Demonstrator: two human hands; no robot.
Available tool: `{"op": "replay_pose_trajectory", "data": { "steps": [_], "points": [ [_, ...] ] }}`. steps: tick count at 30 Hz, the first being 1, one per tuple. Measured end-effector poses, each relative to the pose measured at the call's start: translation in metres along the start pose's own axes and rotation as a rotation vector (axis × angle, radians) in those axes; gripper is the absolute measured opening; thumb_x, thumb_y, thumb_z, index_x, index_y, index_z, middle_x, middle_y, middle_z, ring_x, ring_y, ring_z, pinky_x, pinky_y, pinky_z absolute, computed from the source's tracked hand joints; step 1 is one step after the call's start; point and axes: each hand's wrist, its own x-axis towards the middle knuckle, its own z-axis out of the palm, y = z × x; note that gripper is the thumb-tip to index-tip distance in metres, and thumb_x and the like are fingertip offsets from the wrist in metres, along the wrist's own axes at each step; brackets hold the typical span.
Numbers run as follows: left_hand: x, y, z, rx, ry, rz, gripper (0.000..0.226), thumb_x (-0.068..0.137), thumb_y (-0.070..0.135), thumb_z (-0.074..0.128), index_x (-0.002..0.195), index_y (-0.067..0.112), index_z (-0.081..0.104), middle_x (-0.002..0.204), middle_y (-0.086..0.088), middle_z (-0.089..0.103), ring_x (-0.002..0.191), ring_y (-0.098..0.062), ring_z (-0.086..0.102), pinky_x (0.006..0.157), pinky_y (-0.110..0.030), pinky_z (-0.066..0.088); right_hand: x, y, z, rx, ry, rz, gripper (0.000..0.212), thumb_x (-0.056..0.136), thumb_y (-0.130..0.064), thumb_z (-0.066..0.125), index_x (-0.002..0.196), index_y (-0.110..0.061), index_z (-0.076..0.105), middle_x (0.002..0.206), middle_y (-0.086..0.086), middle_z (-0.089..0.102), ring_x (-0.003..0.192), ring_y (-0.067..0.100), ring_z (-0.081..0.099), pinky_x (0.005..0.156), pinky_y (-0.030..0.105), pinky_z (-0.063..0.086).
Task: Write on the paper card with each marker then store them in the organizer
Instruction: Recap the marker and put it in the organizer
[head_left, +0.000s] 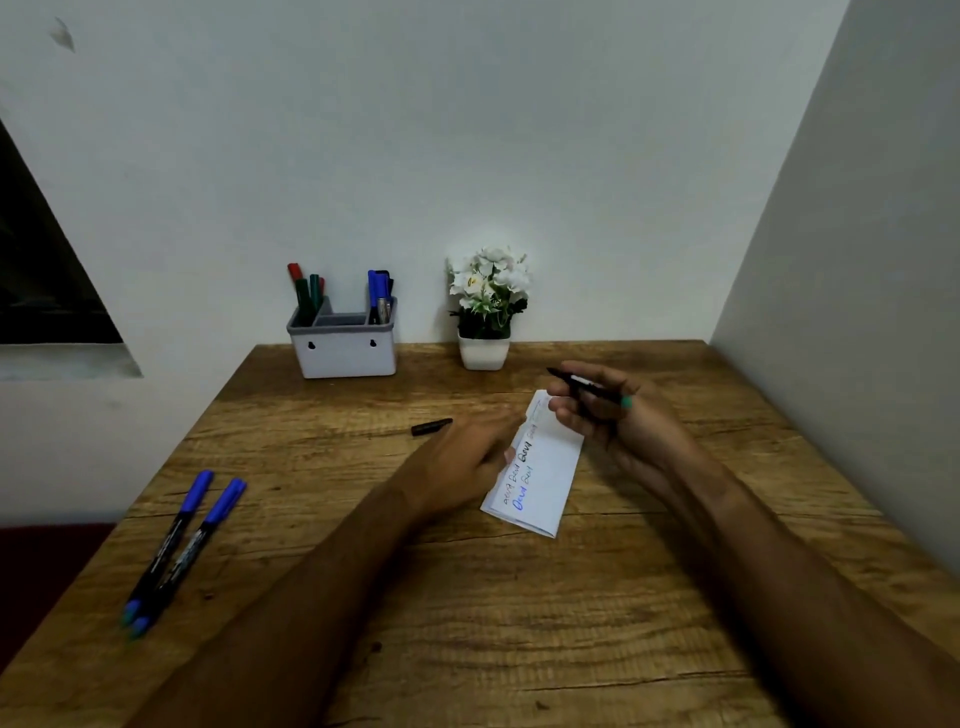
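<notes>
A white paper card (543, 470) with blue and black writing lies on the wooden table (467, 597). My left hand (467, 454) rests flat at the card's left edge, fingers straight. Above the card's far end, my right hand (608, 415) grips an uncapped black marker (582, 385), its tip pointing left. The marker's black cap (431, 426) lies on the table left of my left hand. Two capped blue markers (182, 540) lie near the table's left edge. The white organizer (343, 345) stands at the back and holds red, green and blue markers.
A white pot of white flowers (485, 312) stands at the back, right of the organizer. A wall closes the table's right side and another its back. A dark window opening shows at the far left.
</notes>
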Motion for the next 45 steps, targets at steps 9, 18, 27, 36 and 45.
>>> {"op": "replay_pose_trajectory", "data": {
  "steps": [9, 18, 27, 36, 45],
  "points": [
    [-0.002, -0.003, 0.005, 0.052, -0.102, -0.001, 0.054, 0.101, 0.029, 0.048, 0.152, 0.015, 0.036, 0.159, -0.001, 0.032, 0.147, -0.009, 0.025, 0.121, -0.029, 0.019, 0.001, 0.014, -0.009, -0.335, 0.068, -0.174, 0.02, 0.099, -0.012, 0.068, 0.106, 0.006, 0.071, 0.084, 0.017, 0.076, 0.059, 0.02, 0.065, 0.046, 0.025, 0.052],
    [-0.002, -0.007, 0.008, 0.067, -0.121, 0.02, 0.053, 0.102, 0.028, 0.045, 0.153, 0.017, 0.033, 0.161, -0.002, 0.026, 0.149, -0.01, 0.02, 0.122, -0.027, 0.013, -0.006, 0.02, -0.011, -0.652, -0.043, -0.285, 0.006, 0.093, 0.005, 0.067, 0.092, 0.003, 0.072, 0.078, 0.025, 0.073, 0.064, 0.027, 0.065, 0.058, 0.036, 0.054],
    [-0.001, -0.01, 0.009, 0.046, -0.132, 0.029, 0.053, 0.102, 0.024, 0.046, 0.153, 0.018, 0.033, 0.162, -0.002, 0.024, 0.15, -0.011, 0.017, 0.123, -0.031, 0.012, -0.001, 0.029, -0.01, -0.832, -0.127, -0.332, 0.021, 0.086, 0.01, 0.069, 0.089, -0.007, 0.08, 0.091, 0.011, 0.079, 0.091, 0.029, 0.074, 0.076, 0.038, 0.058],
    [0.0, -0.009, 0.009, 0.047, -0.125, 0.03, 0.053, 0.101, 0.025, 0.046, 0.152, 0.018, 0.034, 0.162, -0.002, 0.025, 0.15, -0.012, 0.018, 0.123, -0.031, 0.013, 0.001, 0.039, -0.01, -0.912, -0.145, -0.362, 0.011, 0.081, -0.005, 0.072, 0.086, -0.012, 0.079, 0.078, 0.015, 0.074, 0.068, 0.03, 0.065, 0.063, 0.041, 0.053],
    [0.0, -0.009, 0.01, 0.049, -0.118, 0.028, 0.053, 0.101, 0.023, 0.046, 0.152, 0.017, 0.033, 0.162, -0.002, 0.023, 0.15, -0.011, 0.016, 0.12, -0.022, 0.005, 0.002, 0.04, -0.01, -0.976, -0.148, -0.373, 0.012, 0.08, 0.001, 0.076, 0.086, -0.009, 0.079, 0.078, 0.006, 0.076, 0.069, 0.012, 0.066, 0.063, 0.024, 0.053]
  ]
}}
